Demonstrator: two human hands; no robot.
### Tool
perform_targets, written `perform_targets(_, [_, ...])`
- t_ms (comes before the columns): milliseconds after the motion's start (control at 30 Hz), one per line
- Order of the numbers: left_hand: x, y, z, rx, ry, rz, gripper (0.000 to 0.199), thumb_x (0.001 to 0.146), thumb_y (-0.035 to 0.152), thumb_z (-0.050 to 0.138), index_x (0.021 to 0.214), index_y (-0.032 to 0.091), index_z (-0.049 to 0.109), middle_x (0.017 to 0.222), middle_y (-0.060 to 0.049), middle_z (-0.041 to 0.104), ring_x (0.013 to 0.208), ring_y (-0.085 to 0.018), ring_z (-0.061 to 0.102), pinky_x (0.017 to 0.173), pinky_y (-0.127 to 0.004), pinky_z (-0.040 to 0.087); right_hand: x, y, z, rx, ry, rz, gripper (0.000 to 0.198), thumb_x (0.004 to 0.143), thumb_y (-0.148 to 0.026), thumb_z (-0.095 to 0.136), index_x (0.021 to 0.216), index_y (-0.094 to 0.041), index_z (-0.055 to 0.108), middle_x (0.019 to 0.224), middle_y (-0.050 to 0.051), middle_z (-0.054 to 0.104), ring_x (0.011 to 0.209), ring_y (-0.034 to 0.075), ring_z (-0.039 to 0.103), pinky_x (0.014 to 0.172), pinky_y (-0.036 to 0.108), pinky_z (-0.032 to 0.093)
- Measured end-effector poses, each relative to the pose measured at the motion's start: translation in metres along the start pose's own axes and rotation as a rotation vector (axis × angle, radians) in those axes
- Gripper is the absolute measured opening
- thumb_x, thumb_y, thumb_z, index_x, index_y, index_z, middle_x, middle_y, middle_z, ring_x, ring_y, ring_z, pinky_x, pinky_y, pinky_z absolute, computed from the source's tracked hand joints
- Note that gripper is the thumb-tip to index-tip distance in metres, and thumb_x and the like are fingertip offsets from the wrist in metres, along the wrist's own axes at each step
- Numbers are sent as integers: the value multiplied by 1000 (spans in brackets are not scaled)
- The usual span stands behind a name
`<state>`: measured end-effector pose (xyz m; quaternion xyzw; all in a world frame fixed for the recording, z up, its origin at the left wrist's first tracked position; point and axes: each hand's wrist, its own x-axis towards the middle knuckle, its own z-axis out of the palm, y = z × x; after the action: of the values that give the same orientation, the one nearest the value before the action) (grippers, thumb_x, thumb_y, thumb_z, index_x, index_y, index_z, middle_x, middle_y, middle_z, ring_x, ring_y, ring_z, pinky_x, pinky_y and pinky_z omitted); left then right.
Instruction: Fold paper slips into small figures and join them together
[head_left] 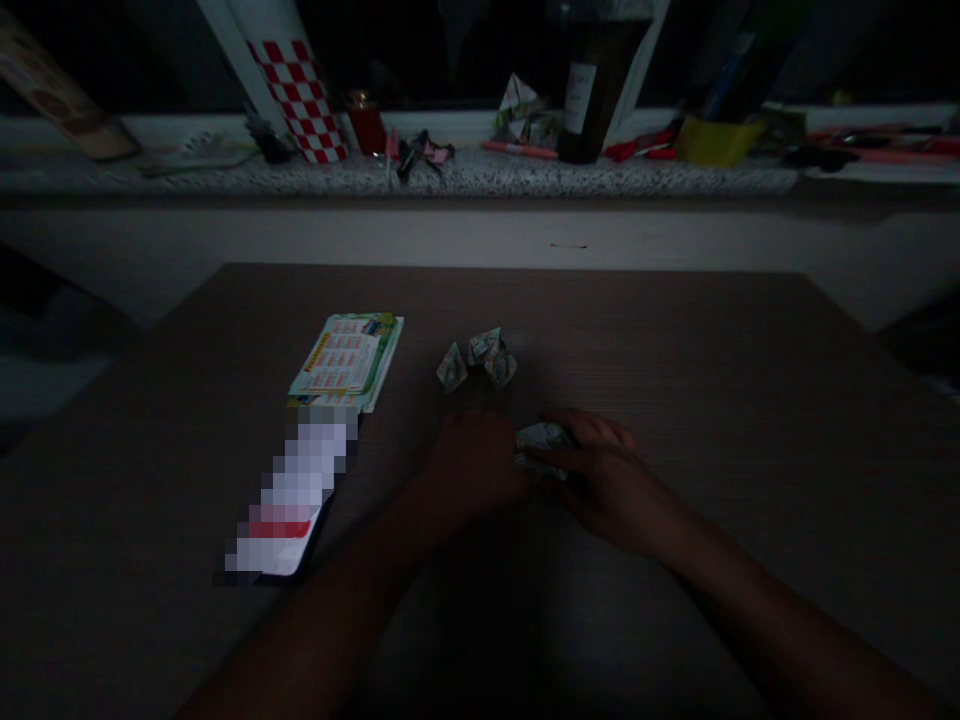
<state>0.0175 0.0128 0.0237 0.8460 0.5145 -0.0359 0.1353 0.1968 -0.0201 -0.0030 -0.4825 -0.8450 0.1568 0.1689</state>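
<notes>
A small piece of printed paper (545,437), whitish with green, lies low over the table between my two hands. My left hand (480,462) is closed at its left edge, knuckles up, with the fingertips hidden. From the other side my right hand (611,485) grips the same paper, its index finger stretched across the top and its other fingers behind. How the paper is folded is too dark to make out. Just beyond my hands stand small folded paper pieces: one alone (451,369) and a joined cluster (493,357) to its right.
A stack of printed calendar cards (345,355) lies on the table (712,350) to the left. Nearer me is a phone (300,500) with a lit, blurred screen. Behind, the stone windowsill (465,178) carries a checkered cylinder (300,100), a dark bottle (592,95) and a yellow container (716,140).
</notes>
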Motion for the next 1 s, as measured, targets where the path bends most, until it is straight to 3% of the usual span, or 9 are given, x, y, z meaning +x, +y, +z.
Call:
perform_targets(333, [1, -24, 0, -142, -42, -87, 18, 73, 29, 56, 81, 17, 67, 81, -8, 69, 70, -21, 64, 58, -28, 45, 0, 2, 3, 0, -16, 24, 35, 80, -27, 62, 114, -35, 64, 133, 6, 50, 122, 30, 43, 96, 50, 33])
perform_targets(500, [-3, -45, 0, -227, -46, -128, 15, 70, 21, 55, 80, 16, 66, 78, -5, 68, 68, -18, 63, 57, -25, 42, -1, 3, 0, 1, -15, -9, 35, 81, -28, 62, 115, -33, 64, 132, 8, 50, 121, 30, 44, 96, 50, 33])
perform_targets(600, [-10, -47, 3, -284, 34, -53, 15, 71, 16, 53, 81, 17, 64, 78, -4, 66, 69, -18, 60, 60, -26, 43, -1, 4, -1, 4, -13, -33, 39, 79, -29, 65, 117, -32, 63, 132, 9, 50, 121, 31, 43, 96, 50, 33])
perform_targets(733, [-21, -32, 10, -306, 270, 80, 20, 69, 8, 52, 86, 16, 60, 90, -6, 61, 88, -19, 56, 79, -30, 44, -2, 7, 0, -1, 0, -72, 39, 80, -28, 63, 119, -31, 61, 132, 9, 51, 121, 31, 43, 95, 50, 34])
perform_targets(833, [-24, -19, 14, -257, 273, 245, 21, 73, 12, 56, 93, 18, 59, 101, -6, 59, 99, -21, 51, 89, -35, 40, -2, 10, -1, 6, 3, -122, 36, 85, -26, 58, 120, -29, 60, 132, 10, 52, 122, 30, 43, 96, 50, 35])
perform_targets(900, [-23, -14, 15, -191, 272, 309, 12, 82, 19, 54, 92, 18, 60, 98, -5, 60, 96, -21, 51, 89, -37, 38, -1, 11, -2, 30, 22, -150, 31, 88, -26, 55, 118, -28, 62, 129, 9, 56, 122, 28, 45, 96, 49, 36])
perform_targets(1000, [-20, -13, 15, -136, 312, 362, 17, 90, 24, 46, 88, 18, 61, 90, -5, 62, 89, -19, 52, 85, -36, 37, 0, 15, -3, 101, 93, -203, 23, 89, -24, 53, 109, -24, 64, 114, 8, 65, 113, 24, 54, 95, 45, 39])
